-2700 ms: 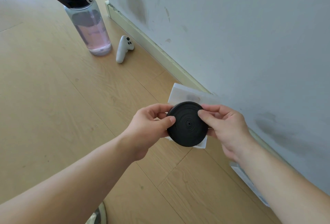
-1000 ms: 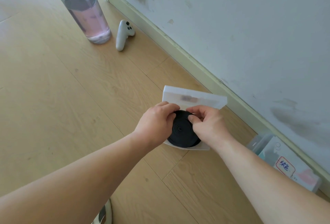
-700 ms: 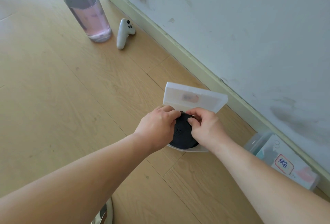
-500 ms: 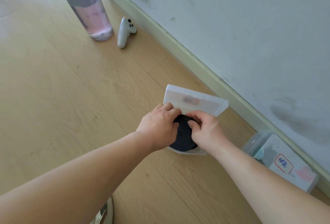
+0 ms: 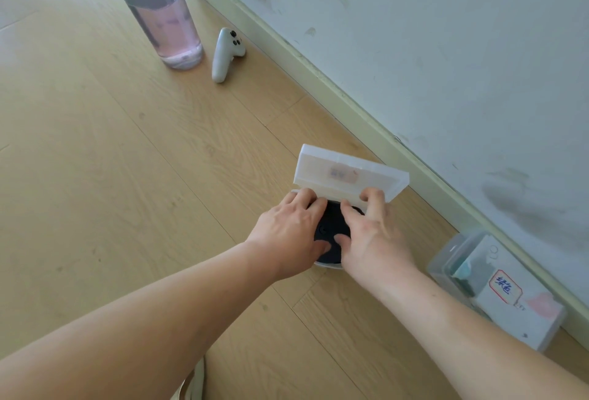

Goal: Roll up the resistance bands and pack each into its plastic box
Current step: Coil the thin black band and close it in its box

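Evidently seating the coil: left hand [image 5: 287, 230] and right hand [image 5: 373, 240] lie flat, fingers [image 5: 302, 198] straight and spread, pressing the black rolled band [image 5: 330, 229] down into the open plastic box [image 5: 328, 267] on the floor [image 5: 127, 176], likely so it cannot spring loose. Lid [image 5: 347, 173] stands up behind, right fingertips at its lower edge. Earlier the roll was pinched in mid-air between both hands; now it sits inside

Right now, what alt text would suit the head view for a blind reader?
A left hand and right hand press a rolled black band into an open plastic box on a wooden floor. A labelled second box lies by the wall; a water bottle and white controller sit farther back.
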The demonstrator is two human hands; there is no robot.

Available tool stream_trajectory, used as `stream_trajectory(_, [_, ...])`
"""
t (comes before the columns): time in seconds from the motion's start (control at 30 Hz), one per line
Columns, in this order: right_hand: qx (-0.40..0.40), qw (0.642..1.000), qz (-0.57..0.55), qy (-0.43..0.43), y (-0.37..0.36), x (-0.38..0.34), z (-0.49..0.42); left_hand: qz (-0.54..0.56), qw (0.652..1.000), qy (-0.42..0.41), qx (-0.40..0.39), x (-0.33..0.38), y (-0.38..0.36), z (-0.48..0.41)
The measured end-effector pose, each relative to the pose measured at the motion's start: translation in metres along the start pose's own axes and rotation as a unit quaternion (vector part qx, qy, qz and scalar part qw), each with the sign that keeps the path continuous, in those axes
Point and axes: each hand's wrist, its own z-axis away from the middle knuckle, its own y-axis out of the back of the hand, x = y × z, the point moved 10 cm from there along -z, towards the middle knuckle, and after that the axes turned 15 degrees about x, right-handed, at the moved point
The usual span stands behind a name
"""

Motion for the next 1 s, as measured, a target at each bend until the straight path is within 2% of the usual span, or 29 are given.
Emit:
stream_trajectory(0.2, [0.051, 0.996, -0.065, 0.033, 0.015, 0.001, -0.010, 0.031, 0.999, -0.011, 0.014, -0.001, 0.002, 0.004])
stream_trajectory(0.37, [0.056, 0.996, -0.052, 0.039, 0.008, 0.003, -0.006, -0.001, 0.999, -0.043, 0.005, 0.003, -0.007, 0.014])
stream_trajectory(0.53, [0.014, 0.998, 0.024, 0.056, 0.002, 0.000, -0.013, -0.025, 0.999, -0.038, 0.013, 0.009, -0.003, 0.003])
stream_trajectory(0.77, [-0.011, 0.998, 0.010, 0.065, -0.005, 0.013, -0.009, -0.047, 0.998, -0.030, -0.024, 0.011, -0.001, -0.010])
stream_trajectory(0.9, [0.015, 0.993, 0.022, 0.117, 0.000, 0.017, 0.000, -0.033, 0.997, -0.039, -0.061, 0.004, -0.007, 0.008])
stream_trajectory(1.0, [0.046, 0.991, 0.023, 0.120, -0.001, 0.018, 0.005, -0.038, 0.996, -0.051, -0.068, 0.002, -0.008, 0.009])
